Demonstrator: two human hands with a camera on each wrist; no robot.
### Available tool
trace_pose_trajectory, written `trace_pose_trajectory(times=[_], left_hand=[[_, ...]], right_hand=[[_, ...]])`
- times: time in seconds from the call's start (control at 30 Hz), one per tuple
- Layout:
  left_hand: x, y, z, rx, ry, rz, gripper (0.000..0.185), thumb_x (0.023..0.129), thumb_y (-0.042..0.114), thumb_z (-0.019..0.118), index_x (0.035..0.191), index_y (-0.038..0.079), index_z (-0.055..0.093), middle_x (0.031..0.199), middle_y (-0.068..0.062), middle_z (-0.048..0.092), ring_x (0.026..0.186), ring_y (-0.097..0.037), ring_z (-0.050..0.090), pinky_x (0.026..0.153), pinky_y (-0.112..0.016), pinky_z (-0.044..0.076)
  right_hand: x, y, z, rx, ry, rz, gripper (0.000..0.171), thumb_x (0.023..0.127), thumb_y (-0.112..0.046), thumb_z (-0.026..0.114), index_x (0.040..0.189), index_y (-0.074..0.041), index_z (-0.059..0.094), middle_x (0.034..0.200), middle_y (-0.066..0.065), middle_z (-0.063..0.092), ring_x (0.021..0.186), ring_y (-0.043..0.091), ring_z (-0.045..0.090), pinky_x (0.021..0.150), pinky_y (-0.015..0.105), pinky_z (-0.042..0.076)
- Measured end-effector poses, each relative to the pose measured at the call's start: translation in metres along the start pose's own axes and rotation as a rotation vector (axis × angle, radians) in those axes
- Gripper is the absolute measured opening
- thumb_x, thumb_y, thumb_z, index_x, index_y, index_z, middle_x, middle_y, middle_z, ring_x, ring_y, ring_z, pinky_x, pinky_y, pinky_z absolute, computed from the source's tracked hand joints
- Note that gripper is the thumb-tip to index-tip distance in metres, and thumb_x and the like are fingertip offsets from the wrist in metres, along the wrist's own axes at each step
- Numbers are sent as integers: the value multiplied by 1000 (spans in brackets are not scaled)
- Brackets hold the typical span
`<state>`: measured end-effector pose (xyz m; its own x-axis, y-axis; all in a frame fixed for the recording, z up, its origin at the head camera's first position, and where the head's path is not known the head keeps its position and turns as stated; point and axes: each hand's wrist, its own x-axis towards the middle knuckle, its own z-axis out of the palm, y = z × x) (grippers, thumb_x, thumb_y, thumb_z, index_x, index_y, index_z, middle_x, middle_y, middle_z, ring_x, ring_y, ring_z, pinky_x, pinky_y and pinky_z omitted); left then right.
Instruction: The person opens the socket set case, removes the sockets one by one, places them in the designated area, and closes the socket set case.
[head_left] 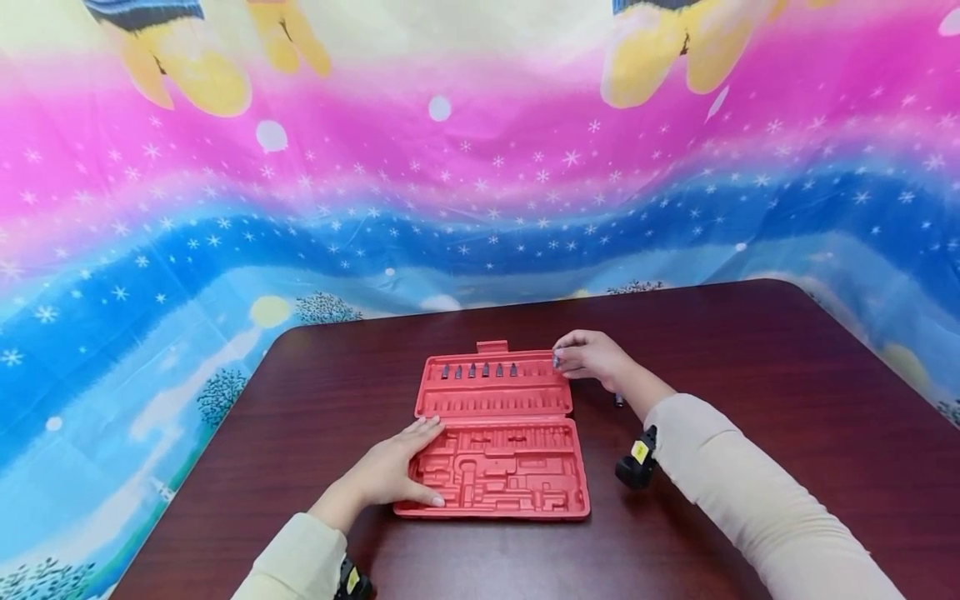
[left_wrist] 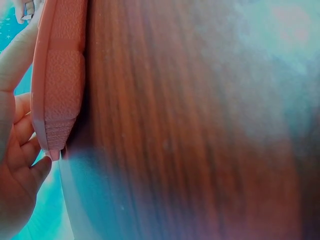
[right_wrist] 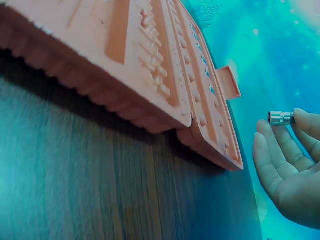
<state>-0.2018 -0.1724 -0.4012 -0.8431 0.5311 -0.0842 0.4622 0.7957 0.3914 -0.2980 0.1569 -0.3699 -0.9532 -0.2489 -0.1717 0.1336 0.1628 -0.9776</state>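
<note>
On the dark wooden table [head_left: 750, 375] an open red tool case [head_left: 495, 442] lies flat, its long side running left to right and its hinge between a far half and a near half. A row of small bits [head_left: 480, 370] stands in the far half, along its back edge. The right hand [head_left: 592, 357] hovers just off the case's far right corner, fingers curled, pinching a small metal socket [right_wrist: 280, 118] at the fingertips. So the socket sits right of the bit row and close to it, with the empty slots lying leftward from the grip. The left hand [head_left: 397, 471] rests flat on the near half's left edge, fingers straight, holding nothing, well apart from the socket.
</note>
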Motion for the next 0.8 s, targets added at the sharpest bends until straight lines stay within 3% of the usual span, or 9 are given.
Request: trace_pose_trajectory(times=[0.47,0.8], left_hand=[[-1,0,0,-32,-12,10,100,57,61,65,137,14,27,141,-2,22,129,-20,12,97,-43,25],[-2,-2,-2,81,-30,33,99,60,68,56,138,15,24,141,-1,20,128,-18,13,100,-39,18]], right_hand=[[-22,6,-25,-67,-2,-40,29,88,-13,50,108,8,47,87,10,59,88,26,59,79,39,44],[-38,13,-49,-85,22,-45,34,88,-13,50,110,11,44,86,9,61,89,32,57,77,37,46]])
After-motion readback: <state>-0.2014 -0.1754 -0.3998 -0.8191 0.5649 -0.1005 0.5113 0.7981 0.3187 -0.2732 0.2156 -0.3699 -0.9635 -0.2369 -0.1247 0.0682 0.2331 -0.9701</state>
